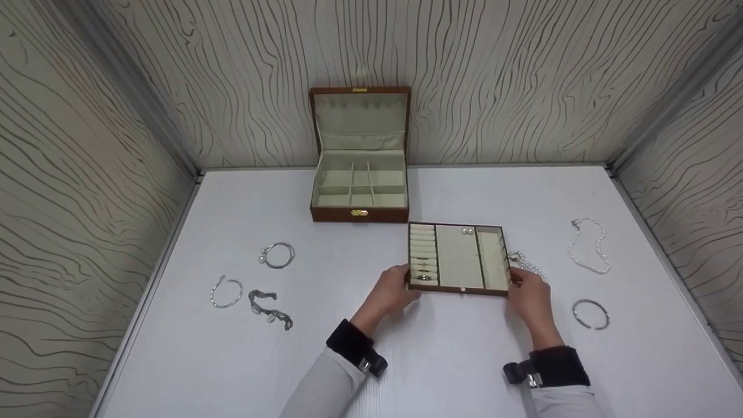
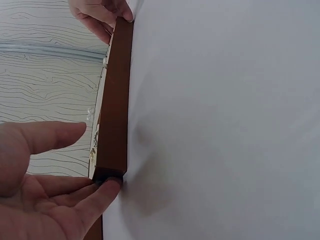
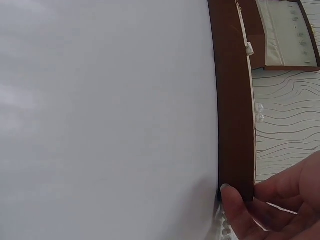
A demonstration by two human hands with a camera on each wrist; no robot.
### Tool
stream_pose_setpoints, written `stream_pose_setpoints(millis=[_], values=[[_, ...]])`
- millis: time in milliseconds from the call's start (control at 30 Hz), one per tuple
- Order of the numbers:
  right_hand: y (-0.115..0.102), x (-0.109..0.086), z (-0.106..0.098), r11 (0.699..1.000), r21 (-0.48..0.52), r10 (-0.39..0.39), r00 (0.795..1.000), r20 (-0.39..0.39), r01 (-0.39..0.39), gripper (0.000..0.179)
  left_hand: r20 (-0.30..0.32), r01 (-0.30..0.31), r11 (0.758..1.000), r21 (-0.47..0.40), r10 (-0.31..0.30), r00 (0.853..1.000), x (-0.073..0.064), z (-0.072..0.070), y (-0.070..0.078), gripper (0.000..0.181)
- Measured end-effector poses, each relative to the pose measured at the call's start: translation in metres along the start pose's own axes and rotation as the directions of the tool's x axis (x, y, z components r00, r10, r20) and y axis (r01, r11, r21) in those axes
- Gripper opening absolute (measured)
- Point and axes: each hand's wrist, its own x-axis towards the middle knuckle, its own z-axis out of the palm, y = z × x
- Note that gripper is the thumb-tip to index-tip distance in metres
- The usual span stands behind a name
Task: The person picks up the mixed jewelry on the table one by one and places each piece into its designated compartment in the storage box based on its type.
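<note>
A brown jewelry tray (image 1: pixel 457 255) with a cream lining lies in front of the person. Ring rolls (image 1: pixel 422 255) fill its left side, with several rings in the nearer slots. Two pearl earrings (image 1: pixel 467 231) sit on its middle panel. At the tray's left end, my left hand (image 1: pixel 395 288) presses with extended fingers; its thumb (image 2: pixel 60 136) stands apart from the tray. My right hand (image 1: pixel 531 296) pinches the near right corner, one fingertip (image 3: pixel 230 195) on the front wall. Beside that hand a pearl strand (image 1: pixel 531 266) is partly hidden.
Behind the tray stands an open brown jewelry box (image 1: pixel 360 215) with cream compartments. On the left lie a ring-shaped bracelet (image 1: pixel 278 255), a thin bracelet (image 1: pixel 226 293) and a chain bracelet (image 1: pixel 271 313). A pearl necklace (image 1: pixel 603 249) and a bangle (image 1: pixel 591 314) lie on the right.
</note>
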Motion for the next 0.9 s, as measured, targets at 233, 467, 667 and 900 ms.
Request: stream_pose_setpoints(millis=[233,467,667,900], values=[[-0.019,-0.001,0.006,0.994,-0.092,-0.064,0.993,-0.103,0.054,0.04,-0.094,-0.043,0.995,0.087,0.052,0.994,-0.002,-0.013,-0.01,0.047],[-0.051,0.0,0.028,0.973,-0.11,-0.219,0.965,-0.148,0.204,0.035,-0.315,-0.047,0.938,0.344,0.162,0.935,0.009,-0.055,-0.025,0.04],[-0.076,0.003,0.049,0.948,-0.047,-0.317,0.948,-0.034,0.315,0.035,-0.38,0.021,0.86,0.509,0.203,0.902,0.023,-0.093,-0.041,0.045],[-0.107,0.013,0.068,0.931,-0.032,-0.358,0.928,0.105,0.363,0.038,-0.385,0.129,0.778,0.615,0.153,0.91,0.039,-0.114,-0.055,0.054]])
